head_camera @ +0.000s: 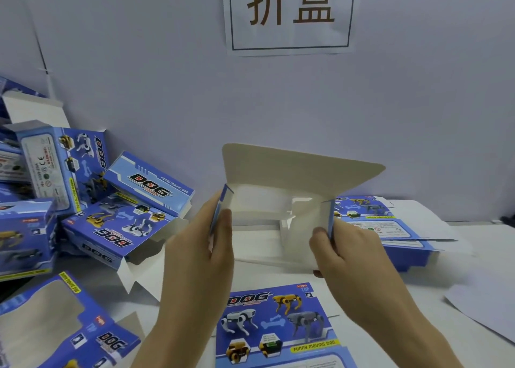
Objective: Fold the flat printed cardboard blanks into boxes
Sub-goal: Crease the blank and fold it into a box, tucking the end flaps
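Two hands hold one half-formed box [262,208] just above the table, in the middle of the view. The left hand [200,245] pinches the box's left end wall, thumb on the white inside and fingers behind the printed outside. The right hand [348,256] pinches the right end wall the same way, thumb inside. Both grips are closed on the cardboard. The box lies open toward us: smooth white inner faces and small tabs folded in near the right end. Its one lid flap [295,167] stands up at the back, with rounded corners.

Just in front of the box we see one flat blank [273,326] lying printed side up, glossy blue with pictures of toy dogs. Its near edge runs out of the frame.

To the right a stack of blanks [390,222] lies flat; we cannot tell how many it holds. To the left we count at least five folded boxes [119,225] in a loose pile, tilted and leaning on one another, some with white flaps sticking out; more are cut off at the frame's edge.

The white table [434,292] shows bare room between the right forearm and one sheet of paper [487,306] at the right edge. One paper sign [289,13] with two large characters hangs on the pale wall [153,75] behind.
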